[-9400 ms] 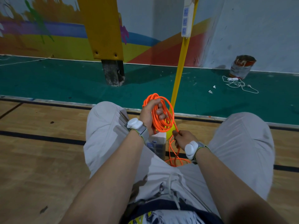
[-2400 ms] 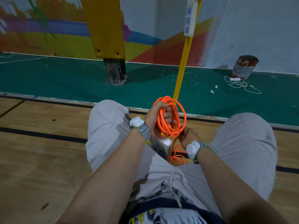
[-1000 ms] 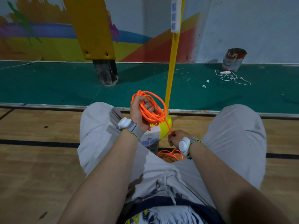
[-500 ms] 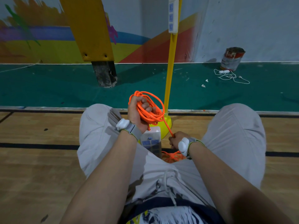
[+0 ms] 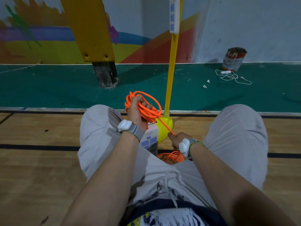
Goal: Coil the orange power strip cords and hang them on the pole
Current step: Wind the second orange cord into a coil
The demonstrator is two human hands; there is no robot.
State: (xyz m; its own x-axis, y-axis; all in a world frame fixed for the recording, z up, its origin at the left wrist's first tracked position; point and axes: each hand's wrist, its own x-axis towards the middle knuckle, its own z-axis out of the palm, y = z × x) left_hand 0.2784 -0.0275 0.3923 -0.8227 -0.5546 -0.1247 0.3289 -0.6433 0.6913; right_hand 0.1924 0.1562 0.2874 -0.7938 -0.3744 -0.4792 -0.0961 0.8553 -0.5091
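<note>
Mid-coil. My left hand (image 5: 137, 112) grips the coil (image 5: 150, 112), 9 o'clock of the pole (image 5: 171, 70); right hand (image 5: 176, 141) pinches the cord (image 5: 167, 127) at the coil's 5 o'clock. Next: feed the slack (image 5: 171, 157) up as another loop.

I see a wooden floor (image 5: 40, 160) with black lines, meeting a green strip (image 5: 65, 88) farther out. At 12 o'clock the yellow pole base (image 5: 166, 126) sits on the wood, with loose orange cord (image 5: 171, 156) heaped just short of it. On the green, a dark post foot (image 5: 105, 75) stands at 11 o'clock. At 2 o'clock are a paint can (image 5: 234, 59), a tangled white cord (image 5: 231, 77) and white scraps (image 5: 204, 86).
</note>
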